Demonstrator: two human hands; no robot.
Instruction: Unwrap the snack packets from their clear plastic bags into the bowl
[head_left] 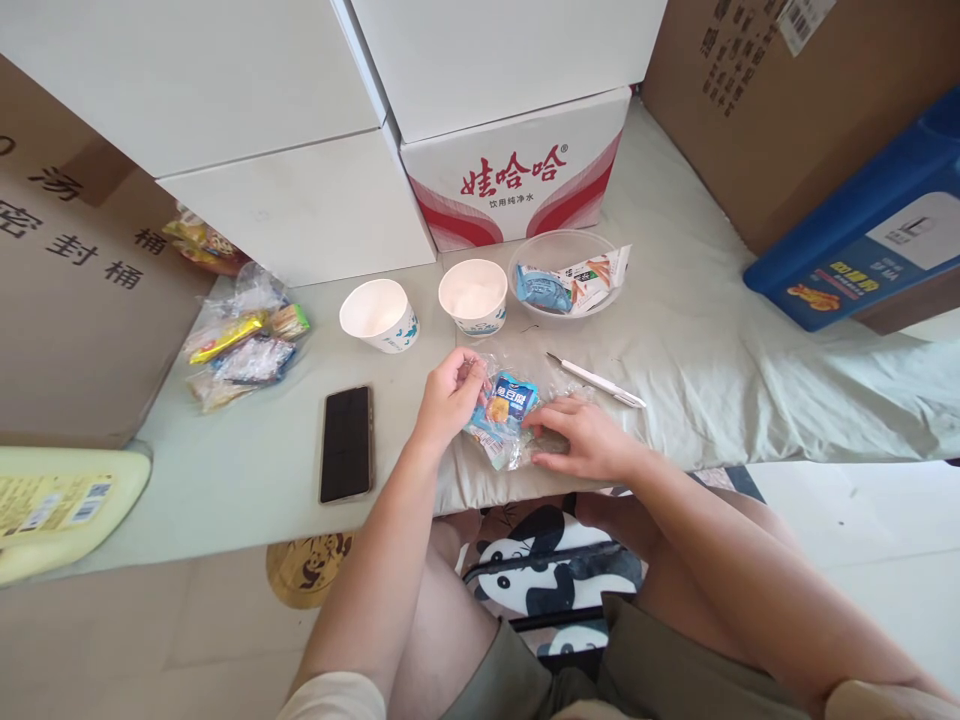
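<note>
A clear plastic bag [517, 375] lies on the low cloth-covered surface [697, 330], with small blue snack packets [508, 405] inside it. My left hand [450, 395] pinches the bag's left edge, fingers closed on the plastic. On the bag's right side, my right hand [581, 435] presses down with fingers curled on the plastic. Both hands touch the same bag.
A white pen-like tool [596, 380] lies just right of the bag. Two white paper cups [379, 315] [474, 295] and a clear bowl [525, 260] with snack packets stand behind. A phone [346, 442] lies left, more wrapped snacks [240, 345] further left. Cardboard boxes [517, 170] line the back.
</note>
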